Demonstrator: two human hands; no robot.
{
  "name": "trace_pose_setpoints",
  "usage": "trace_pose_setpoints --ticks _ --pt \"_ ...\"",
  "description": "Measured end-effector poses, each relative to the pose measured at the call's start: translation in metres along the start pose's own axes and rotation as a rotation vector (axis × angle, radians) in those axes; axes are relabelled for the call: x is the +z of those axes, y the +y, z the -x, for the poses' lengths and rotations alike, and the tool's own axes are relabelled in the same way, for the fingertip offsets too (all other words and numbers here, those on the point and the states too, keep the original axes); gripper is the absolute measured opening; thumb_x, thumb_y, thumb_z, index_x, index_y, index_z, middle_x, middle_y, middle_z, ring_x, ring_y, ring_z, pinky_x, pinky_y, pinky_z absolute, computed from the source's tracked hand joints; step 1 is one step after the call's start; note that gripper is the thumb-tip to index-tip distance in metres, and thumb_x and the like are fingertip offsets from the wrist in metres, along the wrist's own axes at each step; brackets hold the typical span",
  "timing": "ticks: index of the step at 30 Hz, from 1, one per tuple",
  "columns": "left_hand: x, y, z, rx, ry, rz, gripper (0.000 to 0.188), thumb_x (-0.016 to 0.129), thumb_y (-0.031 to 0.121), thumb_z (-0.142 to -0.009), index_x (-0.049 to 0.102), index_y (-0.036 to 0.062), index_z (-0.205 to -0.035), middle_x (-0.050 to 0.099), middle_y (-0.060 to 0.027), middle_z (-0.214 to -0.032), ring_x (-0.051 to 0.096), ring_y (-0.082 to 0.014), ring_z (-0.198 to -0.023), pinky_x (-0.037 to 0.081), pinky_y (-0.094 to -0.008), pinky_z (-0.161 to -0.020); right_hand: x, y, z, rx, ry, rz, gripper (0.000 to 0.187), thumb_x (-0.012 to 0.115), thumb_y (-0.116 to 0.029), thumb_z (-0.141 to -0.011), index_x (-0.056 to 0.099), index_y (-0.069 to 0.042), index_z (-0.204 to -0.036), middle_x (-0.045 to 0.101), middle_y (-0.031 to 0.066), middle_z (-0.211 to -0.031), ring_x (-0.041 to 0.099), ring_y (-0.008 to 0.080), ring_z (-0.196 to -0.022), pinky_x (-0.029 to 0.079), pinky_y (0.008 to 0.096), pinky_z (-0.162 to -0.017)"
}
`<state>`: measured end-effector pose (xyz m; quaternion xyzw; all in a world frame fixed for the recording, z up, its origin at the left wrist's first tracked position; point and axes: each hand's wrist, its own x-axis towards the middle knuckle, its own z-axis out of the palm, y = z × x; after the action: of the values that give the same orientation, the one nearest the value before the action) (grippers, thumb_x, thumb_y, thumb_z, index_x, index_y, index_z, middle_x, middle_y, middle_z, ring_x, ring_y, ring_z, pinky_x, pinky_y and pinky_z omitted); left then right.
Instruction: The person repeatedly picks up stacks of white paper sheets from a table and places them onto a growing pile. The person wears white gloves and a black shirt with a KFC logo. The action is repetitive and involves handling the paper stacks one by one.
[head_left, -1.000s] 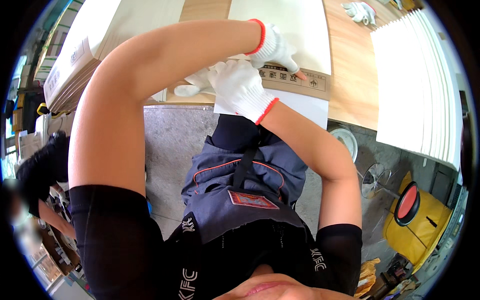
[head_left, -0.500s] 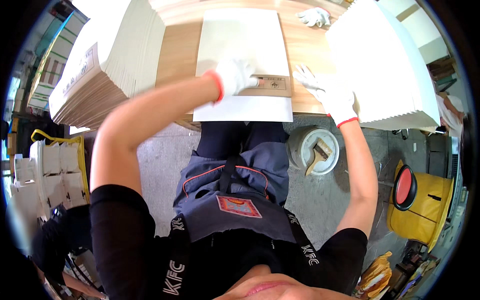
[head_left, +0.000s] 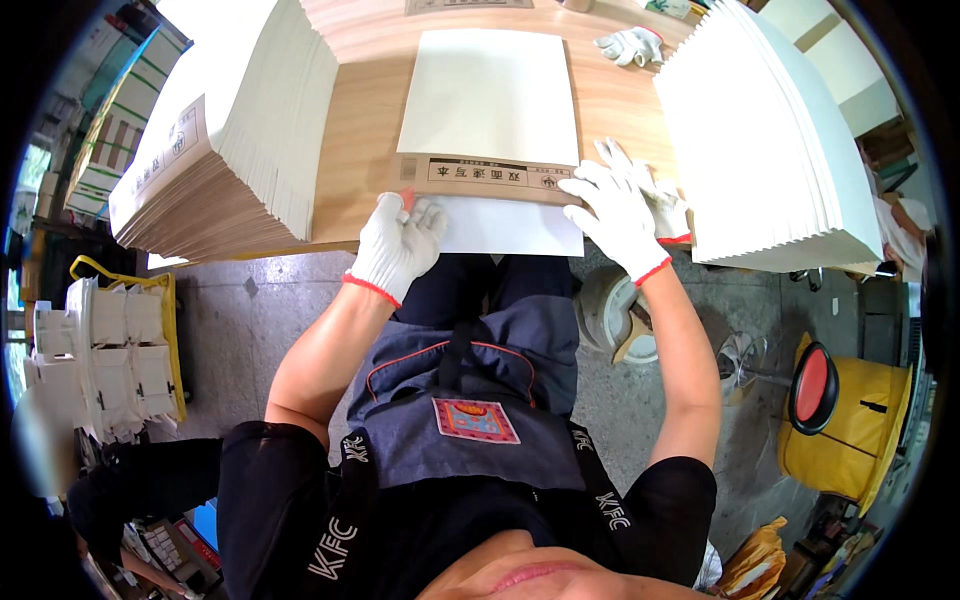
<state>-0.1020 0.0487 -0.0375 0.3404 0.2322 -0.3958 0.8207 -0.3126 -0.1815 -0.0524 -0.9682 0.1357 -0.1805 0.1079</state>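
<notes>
On the wooden table in front of me lies a paper pad (head_left: 490,95) with white upper face and a printed brown paper strip (head_left: 485,178) across its near end. A white sheet (head_left: 510,228) shows beyond the strip and overhangs the table edge. My left hand (head_left: 400,245), in a white red-cuffed glove with a bare fingertip, is closed at the pad's near left corner. Fingers stretched, my gloved right hand (head_left: 620,215) rests on the strip's right end. Partly under it, a loose white glove (head_left: 655,195) lies on the table.
Tall stacks of brown-edged pads stand at left (head_left: 240,130) and right (head_left: 765,140). Another glove (head_left: 630,46) lies farther back. Below the table stands a bucket (head_left: 605,310) with a brush (head_left: 632,345); a yellow bin (head_left: 850,420) is at right. Another person's arm (head_left: 150,565) shows lower left.
My left hand has drawn back from the middle of the strip to the pad's near left corner. My right hand has moved left from the table onto the strip's right end.
</notes>
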Motion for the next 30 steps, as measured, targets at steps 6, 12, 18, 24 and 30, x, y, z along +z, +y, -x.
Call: trace_pose_setpoints --ticks 6,12,18,24,30 --pt "0.028 0.013 -0.029 0.045 -0.109 -0.295 0.020 0.050 0.019 -0.097 0.046 0.0060 -0.112 0.046 -0.0214 -0.134 0.051 -0.0405 -0.125 0.048 -0.0573 -0.104 -0.016 0.004 -0.021 0.252 0.047 -0.128 0.031 0.064 -0.040 -0.092 0.072 -0.017 -0.112 0.069 0.0070 -0.105 0.061 0.0313 -0.112 0.046 0.0431 -0.098" --pt "0.049 0.043 -0.030 0.019 -0.033 -0.316 0.023 0.050 0.022 -0.099 0.044 0.0055 -0.113 0.050 -0.0237 -0.127 0.060 -0.0432 -0.110 0.060 -0.0546 -0.087 -0.009 0.033 -0.086 1.081 -0.149 -1.327 0.048 0.051 -0.045 -0.101 0.064 -0.004 -0.123 0.072 0.0053 -0.108 0.068 0.0218 -0.094 0.053 0.0341 -0.087" --pt "0.051 0.081 0.005 0.259 -0.295 -0.547 0.051 0.058 0.021 -0.095 0.041 0.0025 -0.140 0.051 -0.0178 -0.132 0.059 -0.0376 -0.114 0.059 -0.0534 -0.087 0.026 0.006 -0.096 0.737 -0.092 -1.674 0.034 0.055 -0.027 -0.101 0.057 -0.007 -0.129 0.065 0.0087 -0.120 0.065 0.0199 -0.104 0.055 0.0347 -0.088" --pt "0.041 0.152 0.110 0.865 -0.572 -1.097 0.073 0.069 0.035 -0.090 0.043 -0.0017 -0.147 0.051 -0.0178 -0.143 0.049 -0.0272 -0.130 0.040 -0.0357 -0.109 0.002 -0.073 -0.107 0.512 0.260 -1.588 0.043 0.052 -0.020 -0.103 0.042 -0.003 -0.142 0.059 0.0159 -0.128 0.059 0.0231 -0.119 0.053 0.0362 -0.095" --pt "0.001 0.285 0.146 1.517 -0.166 -1.088 0.045 0.059 0.031 -0.097 0.062 0.0002 -0.130 0.071 -0.0093 -0.097 0.065 -0.0166 -0.090 0.051 -0.0312 -0.082 -0.022 -0.187 -0.233 0.212 0.296 -1.533 0.055 0.051 -0.024 -0.104 0.033 -0.009 -0.153 0.048 0.0133 -0.144 0.056 0.0243 -0.122 0.053 0.0402 -0.099"
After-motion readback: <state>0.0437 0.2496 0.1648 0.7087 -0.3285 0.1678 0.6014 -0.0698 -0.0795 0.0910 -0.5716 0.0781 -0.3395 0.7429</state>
